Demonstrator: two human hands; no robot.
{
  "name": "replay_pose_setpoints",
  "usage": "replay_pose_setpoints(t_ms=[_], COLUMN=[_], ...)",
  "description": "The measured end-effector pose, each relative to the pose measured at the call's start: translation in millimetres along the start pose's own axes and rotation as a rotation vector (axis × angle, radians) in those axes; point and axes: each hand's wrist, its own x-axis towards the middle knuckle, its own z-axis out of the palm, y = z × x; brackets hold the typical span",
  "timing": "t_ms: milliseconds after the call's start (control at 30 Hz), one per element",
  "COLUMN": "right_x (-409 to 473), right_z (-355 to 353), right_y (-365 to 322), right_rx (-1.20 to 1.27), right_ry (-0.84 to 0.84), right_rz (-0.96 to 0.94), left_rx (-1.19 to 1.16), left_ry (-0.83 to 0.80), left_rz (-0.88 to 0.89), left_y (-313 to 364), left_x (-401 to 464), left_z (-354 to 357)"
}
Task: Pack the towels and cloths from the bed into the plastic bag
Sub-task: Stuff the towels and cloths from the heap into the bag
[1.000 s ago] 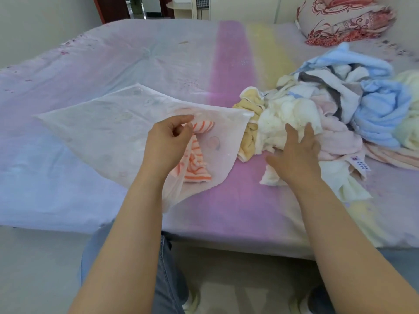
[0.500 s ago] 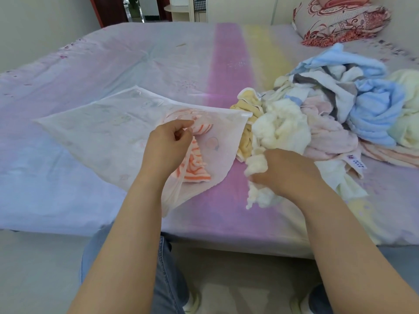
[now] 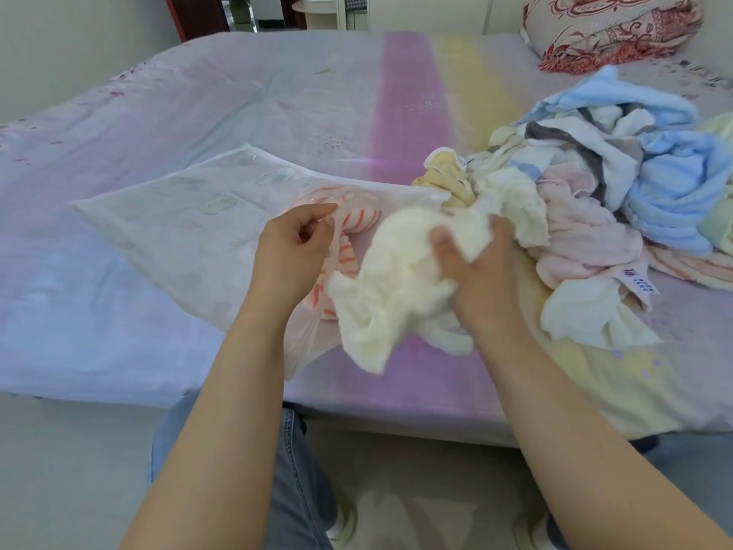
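1. One bed (image 3: 198, 113) was observed, covered by a smooth sheet in lilac, pink and yellow bands. All positions below are given relative to the bed.
2. One heap of towels (image 3: 618, 180) lay at the bed's right side. It held soft terry pieces in blue, pink, white, grey-edged and yellow; an exact count could not be made.
3. One plastic bag (image 3: 178, 224) lay flat near the bed's front edge, left of centre. It was thin, translucent and roughly rectangular. Its long axis ran left to right, with the mouth facing right toward the heap.
4. One cream towel (image 3: 392, 279), fluffy and bunched, was held above the bed's front edge, at the bag's mouth.
5. One orange-striped cloth (image 3: 353, 224) lay inside the bag, near its mouth.
6. One patterned red-and-white pillow (image 3: 611, 25) sat at the bed's far right corner.
7. The right hand (image 3: 480, 271) had its fingers curled round the cream towel.
8. The left hand (image 3: 293, 256) pinched the bag's upper mouth edge, lifting it.
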Motion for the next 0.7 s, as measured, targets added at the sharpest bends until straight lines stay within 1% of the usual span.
replay_pose_setpoints(t_ms=[33, 100, 133, 167, 233, 300, 400, 467, 500, 533, 567, 600, 633, 667, 700], right_x=[-4, -17, -22, -26, -28, -23, -17, -14, -9, -3, 5, 12, 14, 12, 8], right_z=[4, 14, 19, 22, 24, 24, 20, 24, 33, 44, 59, 72, 82, 89, 93], right_y=[10, 40, 52, 61, 61, 54, 25, 3, -5, -14, -17, -19, -19, -15, -13], right_rx=[-0.168, -0.625, -0.774, -0.871, -0.932, -0.871, -0.732, -0.672, -0.681, -0.693, -0.665, -0.536, -0.353, -0.218, -0.173], right_ry=[-0.132, -0.505, -0.599, -0.596, -0.491, -0.427, -0.38, -0.389, -0.423, -0.455, -0.475, -0.482, -0.494, -0.521, -0.604], right_rz=[-0.023, -0.037, -0.042, -0.042, -0.061, -0.089, -0.128, -0.137, -0.141, -0.128, -0.07, -0.012, 0.036, 0.058, 0.061], left_rx=[-0.011, -0.017, -0.012, 0.002, 0.037, 0.041, 0.002, -0.011, -0.006, 0.009, 0.029, 0.047, 0.049, 0.039, 0.032], left_ry=[0.008, 0.018, 0.022, 0.023, 0.017, 0.028, 0.06, 0.043, 0.025, 0.007, -0.003, -0.003, 0.004, 0.017, 0.035], left_rz=[0.001, 0.0, 0.002, 0.006, 0.024, 0.032, 0.002, -0.006, -0.002, 0.005, 0.014, 0.024, 0.031, 0.03, 0.025], left_y=[0, -1, -1, -1, -1, 0, 3, 6, 8, 10, 12, 13, 14, 14, 12], left_x=[0, 0, 0, 0, -3, -6, -8, -11, -13, -15, -17, -19, -19, -20, -19], left_z=[1, 2, 3, 4, 4, 3, -4, -9, -11, -12, -13, -14, -16, -18, -21])
